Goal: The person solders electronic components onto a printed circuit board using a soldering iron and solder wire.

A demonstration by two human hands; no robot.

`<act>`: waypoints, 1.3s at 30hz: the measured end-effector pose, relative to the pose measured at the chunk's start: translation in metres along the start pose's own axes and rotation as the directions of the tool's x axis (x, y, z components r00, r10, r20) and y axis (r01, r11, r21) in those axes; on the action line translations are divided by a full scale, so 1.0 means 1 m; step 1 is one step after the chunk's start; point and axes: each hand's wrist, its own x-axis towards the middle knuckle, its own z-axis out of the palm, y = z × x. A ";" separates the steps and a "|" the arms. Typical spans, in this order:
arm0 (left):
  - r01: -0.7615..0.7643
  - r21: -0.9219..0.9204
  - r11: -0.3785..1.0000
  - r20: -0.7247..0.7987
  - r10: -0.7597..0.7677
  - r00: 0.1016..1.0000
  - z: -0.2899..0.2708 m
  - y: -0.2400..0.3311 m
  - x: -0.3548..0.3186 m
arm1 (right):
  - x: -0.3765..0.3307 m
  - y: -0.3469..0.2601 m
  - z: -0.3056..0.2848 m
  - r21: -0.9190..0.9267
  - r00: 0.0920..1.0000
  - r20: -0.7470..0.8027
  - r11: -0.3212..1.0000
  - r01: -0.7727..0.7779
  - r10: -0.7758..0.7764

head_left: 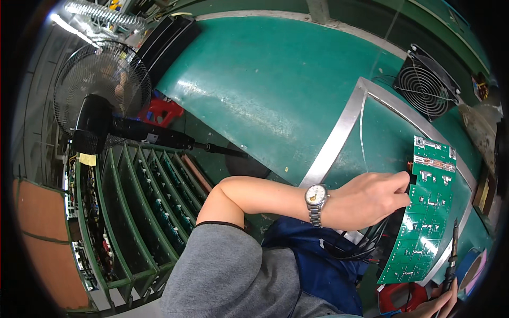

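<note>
Two hands (366,201) (444,303) hold circuit board (424,222) and soldering iron (452,261).

Viewed from here, the green worktop (249,63) has a scuffed, glossy surface. A black pedestal fan (99,115) stands beside it, adjacent to a green slotted rack (135,222). Background, beyond the fan: lit tube lamp (69,26), silver corrugated duct (103,13).
</note>
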 end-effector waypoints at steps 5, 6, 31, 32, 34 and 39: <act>-0.001 0.001 1.000 -0.072 0.001 0.997 0.002 -0.004 0.008 | 0.000 -0.013 0.011 -0.089 0.993 0.065 0.991 -0.096 0.102; -0.007 -0.020 1.000 -0.066 0.006 0.998 0.004 -0.007 0.009 | 0.000 -0.013 0.017 -0.025 0.998 0.061 0.999 -0.031 0.033; 0.163 0.072 0.984 -0.027 -0.162 0.986 -0.002 -0.015 0.013 | 0.024 -0.013 0.044 -0.139 0.844 0.522 0.989 -0.053 0.119; 0.166 0.070 0.984 -0.026 -0.165 0.986 -0.002 -0.015 0.013 | 0.021 -0.008 0.048 -0.060 0.873 0.487 0.998 -0.006 0.035; 0.139 0.071 0.988 -0.031 -0.137 0.990 -0.001 -0.016 0.013 | 0.022 -0.013 0.049 -0.067 0.865 0.502 0.997 0.029 0.009; 0.090 0.069 0.994 -0.035 -0.088 0.996 0.001 -0.023 0.007 | 0.023 -0.020 0.052 -0.102 0.832 0.554 0.989 0.104 -0.030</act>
